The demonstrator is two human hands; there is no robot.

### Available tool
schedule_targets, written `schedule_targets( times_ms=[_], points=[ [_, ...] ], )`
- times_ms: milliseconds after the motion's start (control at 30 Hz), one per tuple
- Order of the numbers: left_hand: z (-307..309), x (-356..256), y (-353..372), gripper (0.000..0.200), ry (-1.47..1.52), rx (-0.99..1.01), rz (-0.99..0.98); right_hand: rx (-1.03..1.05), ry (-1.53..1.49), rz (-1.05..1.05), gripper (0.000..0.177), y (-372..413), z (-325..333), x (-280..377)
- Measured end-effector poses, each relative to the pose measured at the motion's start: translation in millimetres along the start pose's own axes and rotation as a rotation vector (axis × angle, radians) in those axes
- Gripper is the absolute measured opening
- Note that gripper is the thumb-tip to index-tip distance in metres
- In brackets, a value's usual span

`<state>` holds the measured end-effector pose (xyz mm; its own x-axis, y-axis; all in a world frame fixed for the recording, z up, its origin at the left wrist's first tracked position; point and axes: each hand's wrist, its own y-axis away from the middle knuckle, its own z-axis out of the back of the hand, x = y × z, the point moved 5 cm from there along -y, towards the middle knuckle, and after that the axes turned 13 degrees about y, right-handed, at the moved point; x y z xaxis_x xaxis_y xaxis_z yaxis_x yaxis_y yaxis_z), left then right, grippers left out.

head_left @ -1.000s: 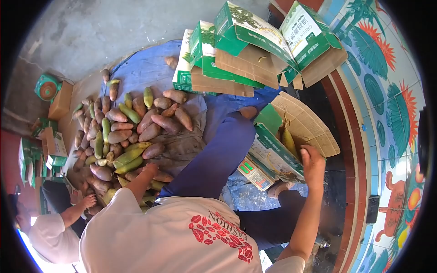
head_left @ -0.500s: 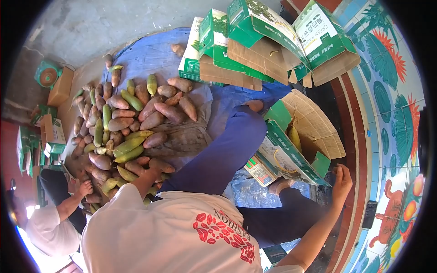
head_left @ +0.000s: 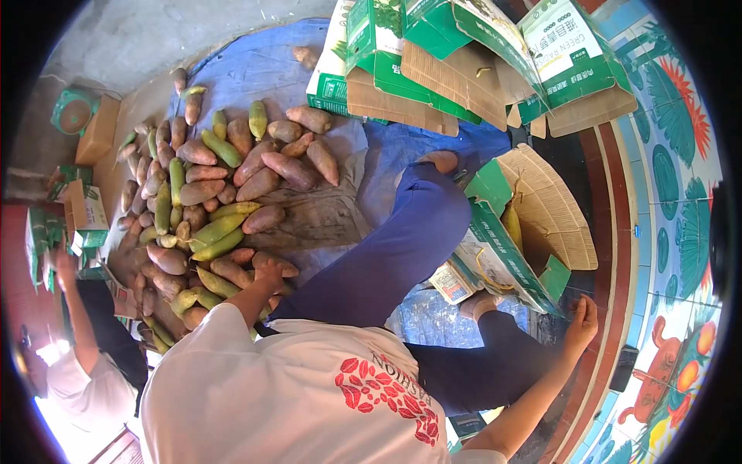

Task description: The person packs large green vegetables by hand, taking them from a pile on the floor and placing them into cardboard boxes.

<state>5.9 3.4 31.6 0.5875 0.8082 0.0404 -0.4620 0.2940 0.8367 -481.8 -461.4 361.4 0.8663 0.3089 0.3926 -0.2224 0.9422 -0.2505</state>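
Note:
My left hand (head_left: 269, 272) lies with bent fingers over a red-brown radish (head_left: 287, 267) at the near right edge of a large pile. Around it are more red-brown radishes (head_left: 229, 270) and long green radishes (head_left: 216, 230). Out to the right, my right hand (head_left: 582, 325) has its fingers curled together beside the corner of an open green-and-white carton (head_left: 506, 247). Whether anything is between those fingers is too small to make out. Inside the carton, a yellow-green radish (head_left: 512, 224) leans against a tan woven-looking liner (head_left: 553, 209).
Several open green cartons (head_left: 576, 58) stand at the back right. A blue tarp (head_left: 232, 73) lies under the pile. At left, a co-worker's hand (head_left: 63, 267) is near stacked cartons (head_left: 85, 216). A teal scale (head_left: 75, 116) sits far left; a painted tile wall (head_left: 672, 232) borders the right.
The view has shifted slightly. My left hand stays on the radish, and my right hand stays by the carton corner. The co-worker's hand has risen from the pile toward the stacked cartons.

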Motion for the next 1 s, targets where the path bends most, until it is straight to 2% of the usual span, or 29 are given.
schedule_targets(
  times_ms=[33,233,367,467,567,667,767,867,1000],
  points=[
    [5.8,-2.6,1.4,0.059,-0.074,-0.01,-0.011,-0.02,-0.001,-0.009,0.021,0.8,2.5,0.0],
    [19.6,28.8,-22.0,0.057,0.131,-0.106,0.148,-0.082,0.087,-0.1,0.021,9.6,9.7,-11.5],
    [9.1,47.5,-45.2,0.065,0.212,0.029,0.199,-0.099,0.157,-0.068,0.022,14.7,12.0,-15.1],
    [-2.6,55.1,-54.9,0.074,0.237,0.021,0.216,-0.087,0.19,-0.082,0.023,16.2,11.1,-28.2],
    [1.3,56.8,-50.0,0.088,0.437,-0.008,0.26,-0.087,0.201,-0.121,0.023,18.3,11.6,-32.8],
    [-35.5,86.0,-96.3,0.103,0.493,-0.037,0.253,-0.08,0.209,-0.138,0.023,16.6,9.4,-37.4],
    [-31.4,85.2,-99.5,0.105,0.404,-0.017,0.261,-0.071,0.201,-0.134,0.023,14.6,4.5,-44.2],
    [18.3,55.7,-54.2,0.101,0.393,0.064,0.305,-0.074,0.241,-0.111,0.022,11.6,4.5,-25.7],
    [8.3,60.5,-70.4,0.096,0.26,0.042,0.262,-0.073,0.281,-0.101,0.02,9.3,3.2,-18.7]
  ],
)
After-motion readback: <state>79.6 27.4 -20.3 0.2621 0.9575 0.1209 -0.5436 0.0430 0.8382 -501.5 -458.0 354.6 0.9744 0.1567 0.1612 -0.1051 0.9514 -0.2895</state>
